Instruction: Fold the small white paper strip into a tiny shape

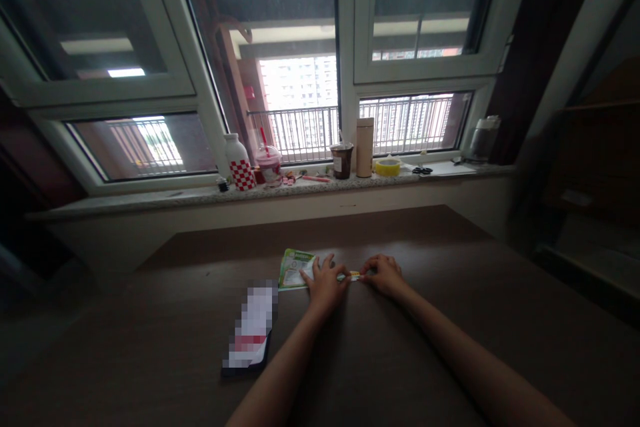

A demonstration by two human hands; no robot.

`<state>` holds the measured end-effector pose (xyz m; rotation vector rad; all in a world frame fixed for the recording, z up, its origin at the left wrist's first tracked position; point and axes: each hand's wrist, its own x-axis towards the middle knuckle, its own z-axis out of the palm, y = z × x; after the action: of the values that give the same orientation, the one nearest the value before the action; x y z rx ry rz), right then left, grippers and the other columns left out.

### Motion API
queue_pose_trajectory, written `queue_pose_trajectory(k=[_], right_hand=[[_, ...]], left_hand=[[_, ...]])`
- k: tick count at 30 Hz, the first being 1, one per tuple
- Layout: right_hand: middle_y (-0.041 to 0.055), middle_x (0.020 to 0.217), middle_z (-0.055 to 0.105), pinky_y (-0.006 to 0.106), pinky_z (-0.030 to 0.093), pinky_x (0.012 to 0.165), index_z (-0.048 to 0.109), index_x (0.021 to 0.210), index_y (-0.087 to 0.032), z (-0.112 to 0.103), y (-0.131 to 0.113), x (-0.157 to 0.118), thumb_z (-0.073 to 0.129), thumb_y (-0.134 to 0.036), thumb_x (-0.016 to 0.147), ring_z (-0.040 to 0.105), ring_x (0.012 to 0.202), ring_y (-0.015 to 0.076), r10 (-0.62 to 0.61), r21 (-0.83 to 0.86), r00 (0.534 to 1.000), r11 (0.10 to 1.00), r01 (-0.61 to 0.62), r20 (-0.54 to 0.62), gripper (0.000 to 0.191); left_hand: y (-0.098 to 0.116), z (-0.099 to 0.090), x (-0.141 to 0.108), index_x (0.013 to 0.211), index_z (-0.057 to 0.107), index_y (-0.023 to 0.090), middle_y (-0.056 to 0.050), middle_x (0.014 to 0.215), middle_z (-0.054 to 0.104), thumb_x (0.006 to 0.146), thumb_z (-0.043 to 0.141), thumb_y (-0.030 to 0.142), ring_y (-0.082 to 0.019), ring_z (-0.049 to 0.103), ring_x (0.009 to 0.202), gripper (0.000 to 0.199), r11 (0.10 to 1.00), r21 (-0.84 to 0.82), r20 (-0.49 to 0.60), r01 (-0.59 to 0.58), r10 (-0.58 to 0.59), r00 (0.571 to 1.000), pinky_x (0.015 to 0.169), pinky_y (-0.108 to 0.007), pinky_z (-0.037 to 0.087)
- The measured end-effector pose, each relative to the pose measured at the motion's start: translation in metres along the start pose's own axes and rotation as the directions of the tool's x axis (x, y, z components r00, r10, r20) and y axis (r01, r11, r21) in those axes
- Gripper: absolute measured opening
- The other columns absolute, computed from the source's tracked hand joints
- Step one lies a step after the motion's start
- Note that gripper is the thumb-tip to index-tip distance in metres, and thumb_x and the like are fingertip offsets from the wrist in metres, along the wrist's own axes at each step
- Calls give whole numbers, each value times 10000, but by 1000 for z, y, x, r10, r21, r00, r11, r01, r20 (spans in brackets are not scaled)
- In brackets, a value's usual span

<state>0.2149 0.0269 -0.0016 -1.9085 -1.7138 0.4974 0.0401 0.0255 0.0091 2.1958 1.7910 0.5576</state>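
A flat green-and-white printed packet (295, 271) lies on the brown table. My left hand (324, 285) rests over its right part, some fingers spread, while the thumb and a fingertip close at the packet's right end. Between my two hands shows a small yellow-and-white strip (355, 275). My right hand (384, 275) pinches the right end of this strip, its fingers curled. Whether the strip is part of the packet I cannot tell, as my left hand covers the place between them.
A phone (245, 369) with a blurred screen lies left of my left forearm. Along the windowsill (195, 197) stand a red-checked white bottle (240, 163), a pink drink cup (270, 167), a brown cup (342, 161), a tan flask (365, 147), yellow tape (387, 167) and black scissors (423, 171).
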Motion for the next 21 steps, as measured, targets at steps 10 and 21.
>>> queue_pose_trajectory(k=[10, 21], right_hand=[[33, 1126, 616, 345, 330, 988, 745, 870, -274, 4, 6, -5, 657, -329, 778, 478, 1138, 237, -78, -23, 996, 997, 77, -42, 139], [43, 1115, 594, 369, 319, 980, 717, 845, -270, 9, -1, -11, 701, -511, 738, 469, 1125, 253, -100, -65, 989, 994, 93, -112, 264]], left_hand=[[-2, -2, -1, 946, 703, 375, 27, 1517, 386, 834, 618, 390, -361, 158, 1447, 141, 1000, 26, 25, 5, -5, 1000, 1045, -756, 9], [4, 4, -1, 884, 725, 369, 22, 1487, 429, 802, 623, 540, -361, 182, 1438, 215, 999, 37, -49, 30, -28, 998, 1056, -746, -7]])
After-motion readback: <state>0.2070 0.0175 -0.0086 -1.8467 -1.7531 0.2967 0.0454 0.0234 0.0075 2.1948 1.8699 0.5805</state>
